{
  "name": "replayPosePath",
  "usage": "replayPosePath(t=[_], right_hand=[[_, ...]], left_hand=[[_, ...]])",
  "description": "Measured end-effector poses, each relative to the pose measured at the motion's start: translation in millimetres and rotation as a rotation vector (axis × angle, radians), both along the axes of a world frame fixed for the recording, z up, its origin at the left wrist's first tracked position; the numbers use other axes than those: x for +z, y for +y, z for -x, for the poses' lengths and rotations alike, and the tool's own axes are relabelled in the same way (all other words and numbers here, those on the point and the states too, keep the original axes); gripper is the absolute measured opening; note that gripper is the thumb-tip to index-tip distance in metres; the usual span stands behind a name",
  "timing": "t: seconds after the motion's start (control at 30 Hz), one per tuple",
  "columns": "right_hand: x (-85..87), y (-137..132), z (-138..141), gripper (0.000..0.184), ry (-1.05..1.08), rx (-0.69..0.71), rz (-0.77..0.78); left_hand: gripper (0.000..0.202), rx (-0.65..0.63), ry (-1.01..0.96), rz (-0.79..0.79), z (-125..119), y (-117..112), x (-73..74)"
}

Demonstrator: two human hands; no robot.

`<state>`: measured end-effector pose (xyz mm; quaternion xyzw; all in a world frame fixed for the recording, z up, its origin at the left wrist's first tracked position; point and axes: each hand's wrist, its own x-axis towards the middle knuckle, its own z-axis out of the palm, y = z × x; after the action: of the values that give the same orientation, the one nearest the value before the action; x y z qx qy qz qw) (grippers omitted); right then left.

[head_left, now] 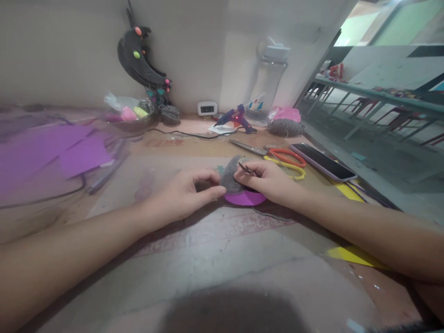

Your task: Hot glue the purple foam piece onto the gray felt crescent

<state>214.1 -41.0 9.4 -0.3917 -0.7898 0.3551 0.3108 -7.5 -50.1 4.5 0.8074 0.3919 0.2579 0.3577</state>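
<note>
A round purple piece (245,198), partly covered with rows of grey yarn (231,178), lies on the table between my hands. My left hand (194,189) pinches its left edge between thumb and fingers. My right hand (265,178) is closed over the right side and hides part of it. From these right fingers sticks a small dark pointed tool (245,169); its exact kind is unclear. A loose strand of grey yarn (274,215) trails out beneath my right wrist.
Behind my right hand are orange-and-yellow-handled scissors (282,159) and a phone (322,162). Farther back stand a glue gun (238,119), a grey yarn ball (285,127), a bottle (268,83) and a small clock (207,108). Purple sheets (85,155) lie left; a dark crescent ornament (138,60) hangs behind.
</note>
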Motion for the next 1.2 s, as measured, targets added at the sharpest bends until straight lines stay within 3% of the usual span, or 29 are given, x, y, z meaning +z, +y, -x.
replayPosePath(t=[0.27,0.6,0.87,1.0,1.2], right_hand=[[3.3,-5.6,5.9,0.03,-0.074,-0.058,-0.174],[2.4,-3.4,4.2,0.033,-0.069,-0.089,-0.188],[22.7,-15.3,-10.6,0.032,-0.241,-0.149,-0.747],[26.2,-23.3,-10.3,0.023,-0.419,-0.041,-0.849],[22.4,-26.9,-9.1,0.021,-0.462,0.063,-0.991]], left_hand=[[0.03,0.082,0.051,0.004,-1.5,-0.5,1.7],[0.023,0.083,0.028,0.04,-0.9,-1.2,1.4],[0.028,0.166,-0.03,0.067,-0.4,-0.1,-0.1],[0.032,0.199,0.013,0.066,0.0,0.5,1.3],[0.03,0.185,-0.081,0.068,-0.6,0.2,4.6]])
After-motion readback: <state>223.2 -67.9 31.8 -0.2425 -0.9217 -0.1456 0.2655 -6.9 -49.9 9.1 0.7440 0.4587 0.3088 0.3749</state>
